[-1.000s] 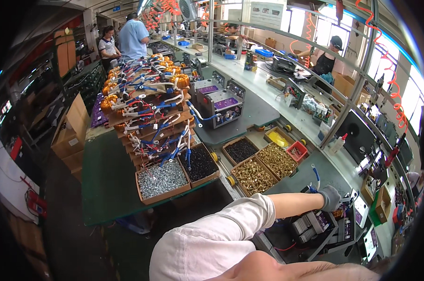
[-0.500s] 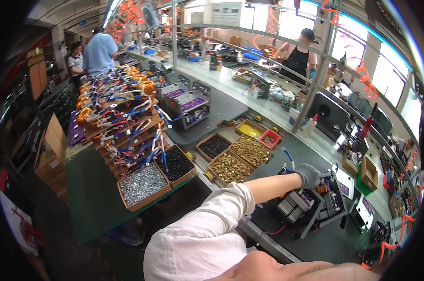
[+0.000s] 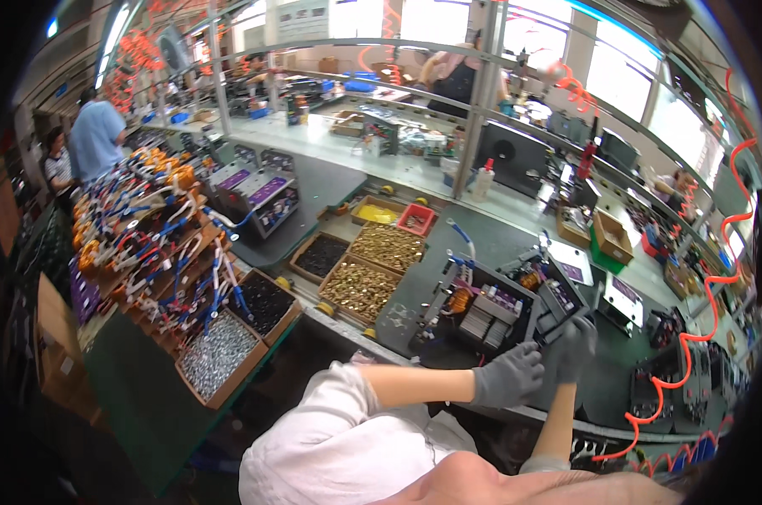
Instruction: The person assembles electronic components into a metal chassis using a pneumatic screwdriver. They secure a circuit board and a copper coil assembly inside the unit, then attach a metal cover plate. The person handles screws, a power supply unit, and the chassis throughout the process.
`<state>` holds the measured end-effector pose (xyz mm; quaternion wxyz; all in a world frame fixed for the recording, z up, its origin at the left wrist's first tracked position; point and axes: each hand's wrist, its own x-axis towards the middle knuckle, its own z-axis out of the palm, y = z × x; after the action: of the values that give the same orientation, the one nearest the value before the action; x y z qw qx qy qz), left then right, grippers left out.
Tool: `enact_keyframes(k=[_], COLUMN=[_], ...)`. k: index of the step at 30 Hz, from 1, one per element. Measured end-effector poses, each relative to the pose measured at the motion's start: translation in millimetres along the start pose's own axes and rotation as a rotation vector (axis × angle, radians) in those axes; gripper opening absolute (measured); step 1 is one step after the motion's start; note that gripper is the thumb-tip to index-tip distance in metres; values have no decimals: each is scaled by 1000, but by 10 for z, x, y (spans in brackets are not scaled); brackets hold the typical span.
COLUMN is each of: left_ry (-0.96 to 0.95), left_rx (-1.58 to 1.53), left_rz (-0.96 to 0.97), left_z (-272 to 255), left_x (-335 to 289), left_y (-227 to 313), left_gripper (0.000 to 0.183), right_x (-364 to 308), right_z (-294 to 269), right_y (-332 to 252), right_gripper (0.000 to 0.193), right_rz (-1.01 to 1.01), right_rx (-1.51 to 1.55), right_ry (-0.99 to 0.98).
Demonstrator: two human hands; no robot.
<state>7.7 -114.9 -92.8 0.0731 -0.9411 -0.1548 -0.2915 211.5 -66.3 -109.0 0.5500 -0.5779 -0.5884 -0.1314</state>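
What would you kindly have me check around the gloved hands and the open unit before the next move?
1. Gloves on both hands: ok; grey ones cover the left hand and right hand.
2. Left hand free: ok, as far as shows; nothing is visible in it.
3. Right hand free: cannot tell; it is blurred.
4. Blue-and-white cable secured: not ok; its upper end sticks up loose.
5. Orange coiled hose off the hands: ok; it hangs to their right in this view.
6. Brass-coloured parts on hand: ok; their box is well filled.
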Motion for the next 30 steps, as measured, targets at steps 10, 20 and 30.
enact_keyframes(k=[10, 20, 30], left_ry=[335, 822, 755], left_rx=[49, -973, -738], left_rz=[-270, -1082, -975], left_z=[-333, -595, -1286], left_x=[-672, -1918, -1797], left_y=[-179, -621, -911], left_gripper=[44, 23, 25], right_x=[196, 376, 211], right_z=[118, 266, -438], right_y=[-13, 24, 536], right_gripper=[11, 27, 40], right_rz=[-367, -312, 611], right_rx=[-39, 9, 384], right_ry=[-6, -301, 257])
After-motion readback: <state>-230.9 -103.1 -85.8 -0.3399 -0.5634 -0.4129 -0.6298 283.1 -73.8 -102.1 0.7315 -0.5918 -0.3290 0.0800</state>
